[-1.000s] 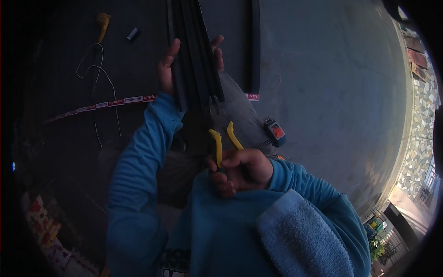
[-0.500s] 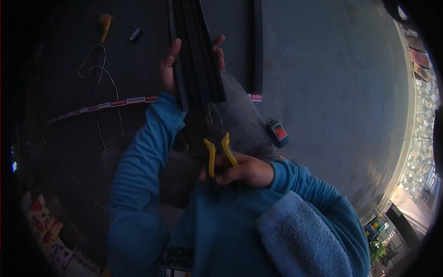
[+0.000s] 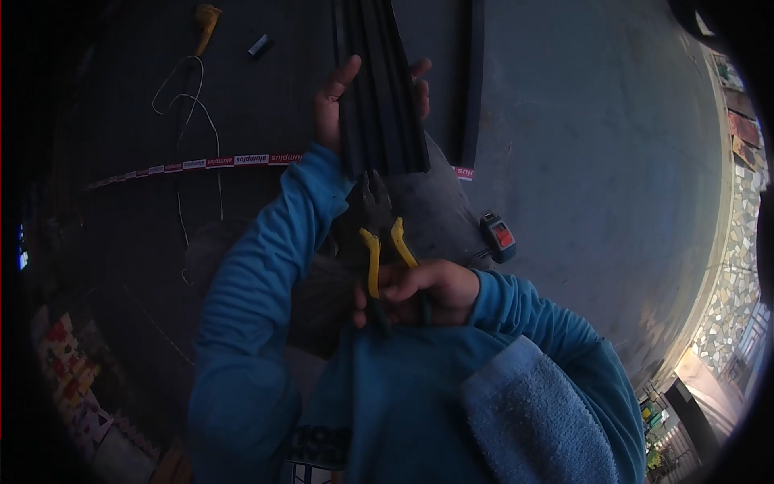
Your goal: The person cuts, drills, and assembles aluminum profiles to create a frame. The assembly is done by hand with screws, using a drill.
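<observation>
My left hand (image 3: 332, 105) is wrapped round a long black grooved profile (image 3: 379, 89) from beneath, thumb along one side and fingertips showing at the other. The near end of the profile points toward my body. My right hand (image 3: 431, 290) grips a pair of pliers (image 3: 374, 258) by its yellow and dark handles, which are spread apart. The plier jaws point away from me, their tips right at the near end of the profile. Part of each handle is hidden in my right palm.
Another dark profile (image 3: 470, 89) lies to the right. Near my leg is a dark device with a red face (image 3: 500, 236). A red and white printed strip (image 3: 250, 160), a pale cord (image 3: 211, 121), a yellow-handled object (image 3: 206, 28) and a small dark block (image 3: 260, 46) lie left.
The profile and my left hand have shifted right in view. The plier jaws have come up to the profile's end and the handles remain spread. Floor items shift right and slightly upward with the camera.
</observation>
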{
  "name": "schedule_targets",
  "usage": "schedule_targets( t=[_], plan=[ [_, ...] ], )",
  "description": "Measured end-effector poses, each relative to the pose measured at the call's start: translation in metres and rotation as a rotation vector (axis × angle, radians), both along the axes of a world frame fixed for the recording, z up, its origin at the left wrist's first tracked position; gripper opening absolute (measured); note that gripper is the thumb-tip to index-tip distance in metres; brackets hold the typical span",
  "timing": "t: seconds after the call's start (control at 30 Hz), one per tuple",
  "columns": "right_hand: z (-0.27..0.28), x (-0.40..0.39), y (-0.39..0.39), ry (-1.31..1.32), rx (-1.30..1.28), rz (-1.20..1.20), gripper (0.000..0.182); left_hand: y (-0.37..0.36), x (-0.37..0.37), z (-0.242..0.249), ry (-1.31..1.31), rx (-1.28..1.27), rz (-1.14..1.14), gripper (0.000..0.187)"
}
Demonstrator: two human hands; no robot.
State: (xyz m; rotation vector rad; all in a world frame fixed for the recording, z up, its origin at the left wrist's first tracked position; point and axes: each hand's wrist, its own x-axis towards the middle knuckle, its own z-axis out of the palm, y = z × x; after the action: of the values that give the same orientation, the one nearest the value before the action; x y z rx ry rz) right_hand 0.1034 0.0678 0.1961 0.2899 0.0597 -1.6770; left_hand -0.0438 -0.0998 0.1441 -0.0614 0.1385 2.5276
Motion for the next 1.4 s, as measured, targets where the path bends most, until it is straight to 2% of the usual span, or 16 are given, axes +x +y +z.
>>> schedule_targets(
  t=[0.13,0.2,0.33,0.4,0.5,0.83,0.9,1.03,1.1,1.13,1.2,1.23,1.27,1.33,1.4],
  plan=[
    [0.009,-0.001,-0.003,-0.135,0.021,-0.045,0.049,-0.002,-0.001,-0.002,0.025,-0.044,-0.003,0.072],
    [0.011,-0.006,-0.004,-0.16,-0.001,-0.115,0.04,0.0,0.0,-0.002,0.006,-0.042,0.004,0.071],
    [0.012,-0.003,-0.004,-0.184,-0.036,-0.129,0.035,0.001,-0.001,-0.001,0.005,-0.047,0.005,0.068],
    [0.005,0.003,-0.01,-0.187,-0.17,-0.204,0.029,0.003,-0.002,-0.003,0.01,-0.039,0.003,0.068],
    [0.007,0.006,-0.011,-0.196,-0.153,-0.211,0.022,0.005,-0.003,-0.002,0.026,-0.016,-0.005,0.066],
    [0.004,0.008,-0.01,-0.179,-0.169,-0.234,0.02,0.005,-0.006,-0.005,-0.011,0.0,-0.058,0.069],
    [0.007,0.006,-0.01,-0.2,-0.084,-0.198,0.02,0.007,-0.005,-0.002,0.005,-0.023,-0.04,0.07],
    [-0.001,0.009,-0.01,-0.206,-0.157,-0.228,0.023,0.007,-0.007,-0.004,0.031,-0.016,-0.037,0.073],
    [0.0,0.007,-0.012,-0.012,-0.046,-0.25,0.035,0.007,-0.005,0.0,0.044,-0.053,0.004,0.074],
    [0.004,0.007,-0.012,-0.013,-0.048,-0.251,0.035,0.007,-0.005,0.002,0.06,-0.092,0.044,0.074],
    [0.027,-0.002,-0.01,0.146,0.134,-0.11,0.045,0.003,-0.01,-0.003,0.085,-0.05,-0.021,0.072],
    [0.026,0.001,-0.007,0.199,0.009,-0.047,0.056,-0.001,-0.011,-0.005,0.103,-0.006,-0.092,0.07],
    [0.026,0.0,-0.001,0.2,0.014,-0.053,0.056,-0.003,-0.01,-0.003,0.104,-0.002,-0.099,0.07],
    [0.029,-0.005,0.026,0.556,-0.042,-0.163,0.064,0.001,-0.005,0.003,0.029,-0.045,0.024,0.065],
    [0.03,-0.031,0.082,0.513,0.177,-0.29,0.062,0.0,-0.004,0.007,-0.042,0.016,-0.002,0.058]
  ],
)
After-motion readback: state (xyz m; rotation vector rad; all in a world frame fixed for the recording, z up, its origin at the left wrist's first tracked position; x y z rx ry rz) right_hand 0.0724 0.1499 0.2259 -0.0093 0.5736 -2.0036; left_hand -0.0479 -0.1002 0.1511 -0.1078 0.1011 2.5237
